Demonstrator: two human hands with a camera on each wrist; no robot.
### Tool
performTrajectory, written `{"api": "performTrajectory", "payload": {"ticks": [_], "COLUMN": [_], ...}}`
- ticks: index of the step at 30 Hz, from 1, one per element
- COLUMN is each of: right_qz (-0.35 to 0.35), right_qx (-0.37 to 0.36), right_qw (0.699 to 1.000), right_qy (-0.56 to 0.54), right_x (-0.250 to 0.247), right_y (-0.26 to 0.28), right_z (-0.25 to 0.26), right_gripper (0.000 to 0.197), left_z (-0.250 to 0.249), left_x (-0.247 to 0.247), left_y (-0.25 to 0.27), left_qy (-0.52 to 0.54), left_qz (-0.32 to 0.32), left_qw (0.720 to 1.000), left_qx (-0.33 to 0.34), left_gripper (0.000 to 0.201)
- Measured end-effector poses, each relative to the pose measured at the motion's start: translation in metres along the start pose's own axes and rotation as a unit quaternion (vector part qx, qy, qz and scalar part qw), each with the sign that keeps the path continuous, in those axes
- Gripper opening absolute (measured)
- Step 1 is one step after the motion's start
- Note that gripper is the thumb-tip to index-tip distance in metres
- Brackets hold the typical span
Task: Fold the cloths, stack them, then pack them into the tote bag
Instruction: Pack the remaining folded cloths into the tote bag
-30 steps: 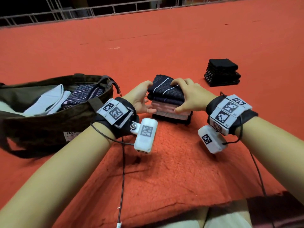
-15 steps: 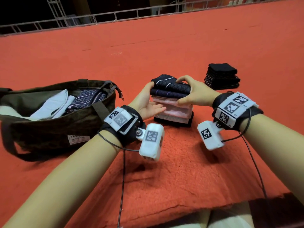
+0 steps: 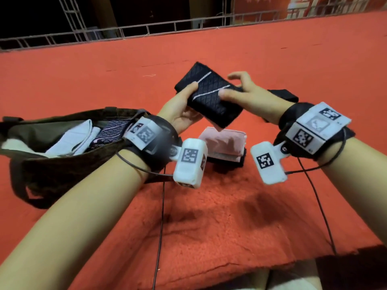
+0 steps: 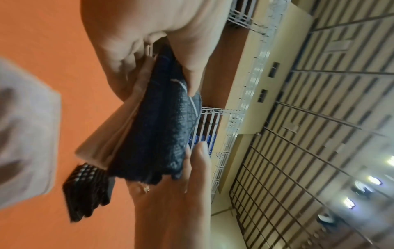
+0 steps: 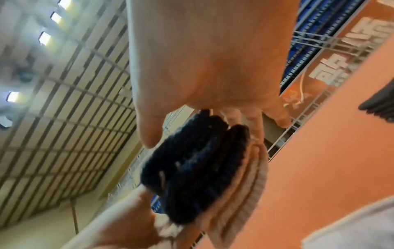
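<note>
Both hands hold a bundle of folded cloths in the air, tilted: dark navy cloths with white stripes [image 3: 209,99] on top and a pink cloth [image 4: 110,134] underneath. My left hand [image 3: 184,105] grips its left end, thumb on top and fingers below. At the right end my right hand [image 3: 240,93] pinches it, thumb on the dark cloth [image 5: 192,176], index finger raised. Below the bundle, a stack of pink cloths [image 3: 224,141] on a black one stays on the red carpet. The olive tote bag [image 3: 62,164] lies open at the left.
Inside the bag lie a pale blue cloth [image 3: 73,137] and a patterned navy cloth [image 3: 109,130]. A second stack of black cloths [image 3: 284,95] sits behind my right wrist. A metal railing [image 3: 146,30] borders the carpet at the far side.
Both hands have lifted the top cloths off the stack and tilted them. The pink and black cloths underneath stayed on the carpet.
</note>
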State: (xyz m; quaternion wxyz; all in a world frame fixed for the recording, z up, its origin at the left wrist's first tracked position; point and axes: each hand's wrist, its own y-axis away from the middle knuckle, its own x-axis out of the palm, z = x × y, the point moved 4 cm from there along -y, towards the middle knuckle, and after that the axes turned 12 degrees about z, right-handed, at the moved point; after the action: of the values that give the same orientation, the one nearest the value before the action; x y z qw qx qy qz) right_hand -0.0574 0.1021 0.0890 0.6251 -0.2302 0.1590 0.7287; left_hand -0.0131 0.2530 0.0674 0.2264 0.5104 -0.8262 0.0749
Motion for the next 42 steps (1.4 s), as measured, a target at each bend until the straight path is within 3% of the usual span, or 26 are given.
{"api": "performTrajectory", "payload": {"ticks": [4,5,8,12,16,19,22,25,28,31,37,39,41,42], "right_qz": [0.04,0.066,0.127,0.132,0.115,0.103,0.151,0.197,0.25,0.289,0.258,0.249,0.239,0.234], "right_qx": [0.023,0.009,-0.033,-0.046,-0.025,0.005,0.024,0.036,0.035,0.038,0.068,0.082,0.086,0.089], "right_qw": [0.993,0.99,0.975,0.962,0.96,0.957,0.935,0.898,0.847,0.808,0.774,0.789,0.814,0.825], "right_qy": [-0.105,-0.126,-0.177,-0.234,-0.255,-0.272,-0.321,-0.391,-0.468,-0.512,-0.575,-0.555,-0.523,-0.507], "right_x": [0.016,0.024,0.047,0.077,0.109,0.13,0.153,0.176,0.205,0.237,0.307,0.325,0.339,0.343], "right_y": [-0.008,-0.009,-0.015,-0.03,-0.049,-0.061,-0.075,-0.082,-0.089,-0.099,-0.136,-0.144,-0.151,-0.155], "right_z": [0.024,0.032,0.057,0.085,0.1,0.104,0.111,0.128,0.145,0.159,0.175,0.176,0.17,0.164], "right_gripper": [0.078,0.071,0.025,0.017,0.019,0.022,0.023,0.021,0.035,0.055,0.036,0.032,0.028,0.026], "left_z": [-0.046,-0.058,-0.088,-0.114,-0.13,-0.149,-0.169,-0.178,-0.179,-0.169,-0.148,-0.138,-0.127,-0.126], "left_x": [-0.002,-0.006,-0.021,-0.049,-0.09,-0.131,-0.171,-0.215,-0.267,-0.308,-0.346,-0.35,-0.352,-0.352], "left_y": [0.021,0.028,0.047,0.068,0.087,0.108,0.133,0.148,0.153,0.153,0.158,0.158,0.155,0.155], "left_qy": [-0.13,-0.153,-0.196,-0.23,-0.309,-0.436,-0.556,-0.658,-0.684,-0.627,-0.534,-0.482,-0.431,-0.405], "left_qz": [0.019,0.022,0.026,0.014,-0.006,-0.08,-0.146,-0.216,-0.288,-0.334,-0.414,-0.391,-0.332,-0.314], "left_qw": [0.991,0.987,0.978,0.972,0.951,0.896,0.817,0.721,0.671,0.701,0.731,0.773,0.826,0.849], "left_qx": [0.035,0.046,0.062,0.052,-0.007,0.007,0.046,0.032,-0.011,-0.065,-0.096,-0.132,-0.142,-0.126], "left_gripper": [0.018,0.013,0.009,0.017,0.03,0.025,0.015,0.016,0.022,0.05,0.086,0.074,0.029,0.017]}}
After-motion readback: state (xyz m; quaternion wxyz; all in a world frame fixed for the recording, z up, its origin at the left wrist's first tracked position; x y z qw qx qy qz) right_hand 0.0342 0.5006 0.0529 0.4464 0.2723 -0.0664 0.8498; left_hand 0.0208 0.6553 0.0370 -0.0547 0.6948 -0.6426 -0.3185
